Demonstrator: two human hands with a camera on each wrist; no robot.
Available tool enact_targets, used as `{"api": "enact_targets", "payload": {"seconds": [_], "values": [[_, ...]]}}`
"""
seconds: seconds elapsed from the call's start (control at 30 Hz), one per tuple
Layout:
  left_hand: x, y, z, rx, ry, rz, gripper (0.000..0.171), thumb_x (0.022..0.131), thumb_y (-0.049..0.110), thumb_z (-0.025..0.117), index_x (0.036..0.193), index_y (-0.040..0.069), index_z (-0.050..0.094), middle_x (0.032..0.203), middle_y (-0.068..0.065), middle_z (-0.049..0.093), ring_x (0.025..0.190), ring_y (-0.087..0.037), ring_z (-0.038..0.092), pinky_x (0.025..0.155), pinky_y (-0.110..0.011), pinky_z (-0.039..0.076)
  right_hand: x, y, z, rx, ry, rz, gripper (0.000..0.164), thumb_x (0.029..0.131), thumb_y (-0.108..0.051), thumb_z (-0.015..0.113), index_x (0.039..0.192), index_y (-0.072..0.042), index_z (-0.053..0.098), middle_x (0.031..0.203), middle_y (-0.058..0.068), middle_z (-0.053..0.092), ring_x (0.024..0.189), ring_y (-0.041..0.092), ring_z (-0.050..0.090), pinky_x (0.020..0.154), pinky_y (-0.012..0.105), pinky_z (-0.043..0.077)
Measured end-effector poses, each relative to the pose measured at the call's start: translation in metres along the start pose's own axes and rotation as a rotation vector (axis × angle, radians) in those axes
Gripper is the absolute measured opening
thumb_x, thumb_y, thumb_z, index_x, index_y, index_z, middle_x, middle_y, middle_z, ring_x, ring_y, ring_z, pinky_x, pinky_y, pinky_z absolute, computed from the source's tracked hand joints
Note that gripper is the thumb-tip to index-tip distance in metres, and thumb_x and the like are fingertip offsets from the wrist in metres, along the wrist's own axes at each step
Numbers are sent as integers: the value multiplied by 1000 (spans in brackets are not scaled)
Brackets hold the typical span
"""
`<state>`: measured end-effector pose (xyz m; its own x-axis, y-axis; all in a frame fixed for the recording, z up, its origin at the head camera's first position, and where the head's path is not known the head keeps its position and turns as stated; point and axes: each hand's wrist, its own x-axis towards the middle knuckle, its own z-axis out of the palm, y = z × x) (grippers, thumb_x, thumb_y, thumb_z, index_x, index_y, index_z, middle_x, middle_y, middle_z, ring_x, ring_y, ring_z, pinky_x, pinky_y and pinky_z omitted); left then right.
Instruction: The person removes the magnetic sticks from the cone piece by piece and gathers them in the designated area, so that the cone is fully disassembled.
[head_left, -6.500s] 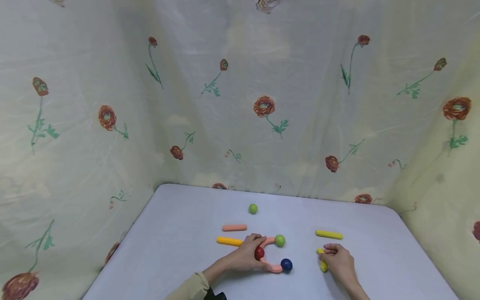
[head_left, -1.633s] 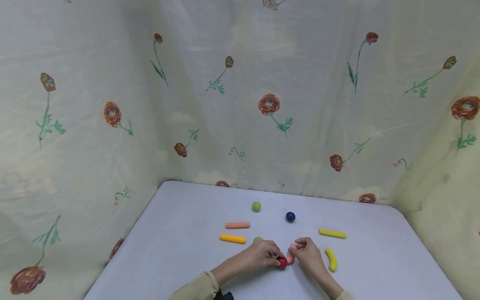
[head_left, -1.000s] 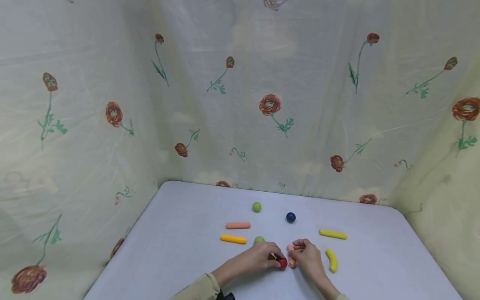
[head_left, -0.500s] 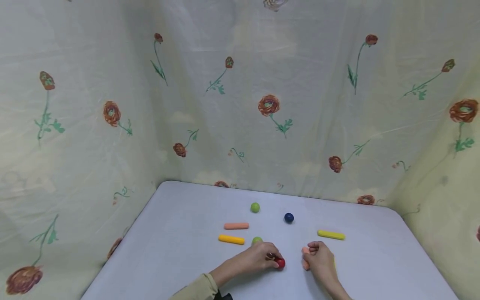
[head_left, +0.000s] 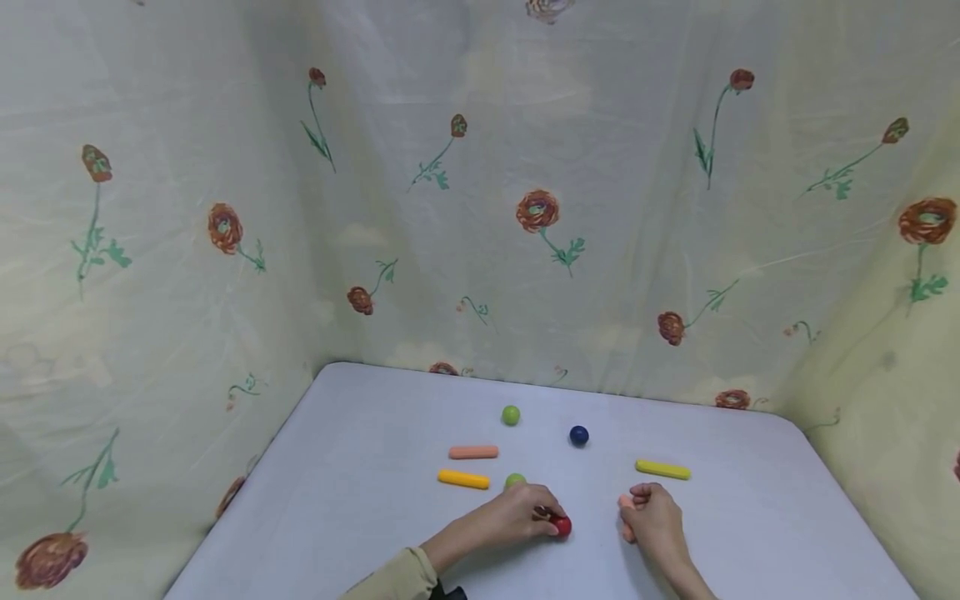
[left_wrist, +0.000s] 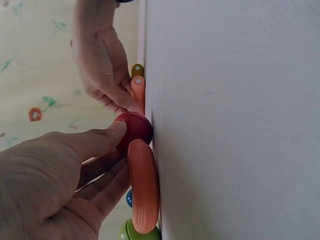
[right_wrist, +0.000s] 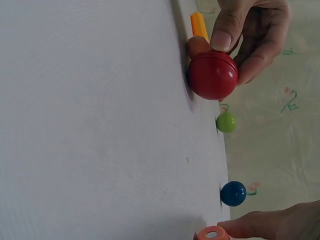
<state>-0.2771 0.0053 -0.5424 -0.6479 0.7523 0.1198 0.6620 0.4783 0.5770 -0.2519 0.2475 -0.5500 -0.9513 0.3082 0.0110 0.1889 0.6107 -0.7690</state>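
Observation:
My left hand pinches a red ball low at the table. A curved pink rod runs from that ball to a green ball in the left wrist view; in the head view the hand hides this rod. To the right, my right hand pinches another curved pink rod, apart from the red ball. A round silvery disc shows in this rod's end in the right wrist view. The yellow curved rod is mostly hidden behind the right hand.
Behind the hands lie a dark blue ball and a second green ball. A straight pink rod and an orange-yellow rod lie at left, a straight yellow rod at right. Floral curtain surrounds the white table.
The blue ball was taken off and lies farther back. My right hand let go of the yellow curved rod, drew a pink curved rod off the red ball and carried it right.

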Motion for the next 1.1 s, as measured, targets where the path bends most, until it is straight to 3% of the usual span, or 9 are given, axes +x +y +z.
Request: {"api": "enact_targets", "payload": {"seconds": [0.17, 0.3, 0.6, 0.7, 0.93, 1.1], "values": [[-4, 1, -7, 15, 0, -31, 34, 87, 18, 71, 121, 16, 67, 112, 6, 69, 92, 5, 60, 76, -9, 49, -2, -10, 3, -27, 12, -46, 42, 76, -9, 75, 110, 6, 56, 96, 18, 59, 70, 17, 57, 54, 23, 44], [-8, -2, -16, 13, 40, -59, 34, 86, 22, 73, 119, 14, 69, 108, 6, 71, 85, 4, 59, 74, -10, 48, -5, -24, 9, -2, -68, -86, 44, 77, -14, 77, 113, 1, 56, 103, 17, 60, 85, 20, 55, 63, 22, 45], [-13, -16, -16, 139, 60, 119, 22, 87, 29, 70, 102, 13, 77, 89, 9, 73, 78, 7, 55, 71, -6, 42, -4, -33, 21, 151, -543, -216, 47, 80, -18, 78, 117, 1, 55, 107, 12, 60, 92, 17, 57, 72, 22, 49], [-12, -17, -15, 174, 49, 138, 16, 87, 26, 71, 98, 16, 78, 85, 12, 72, 75, 7, 52, 69, -5, 40, -4, -29, 23, 135, -645, -255, 48, 80, -23, 78, 116, 0, 55, 103, 9, 61, 91, 17, 58, 72, 22, 49], [-14, -13, -15, 244, 33, 122, 12, 88, 25, 70, 95, 19, 78, 84, 14, 71, 74, 6, 49, 67, -6, 35, -6, -29, 28, 84, -679, -342, 41, 78, -23, 80, 107, -3, 58, 92, 4, 61, 84, 14, 55, 69, 19, 46], [-15, -13, -15, 259, 40, 107, 13, 89, 27, 69, 94, 20, 78, 85, 15, 71, 74, 5, 48, 66, -7, 35, -5, -31, 28, 78, -693, -320, 36, 79, -16, 78, 106, -3, 59, 94, 5, 61, 85, 15, 56, 69, 20, 47]]}}
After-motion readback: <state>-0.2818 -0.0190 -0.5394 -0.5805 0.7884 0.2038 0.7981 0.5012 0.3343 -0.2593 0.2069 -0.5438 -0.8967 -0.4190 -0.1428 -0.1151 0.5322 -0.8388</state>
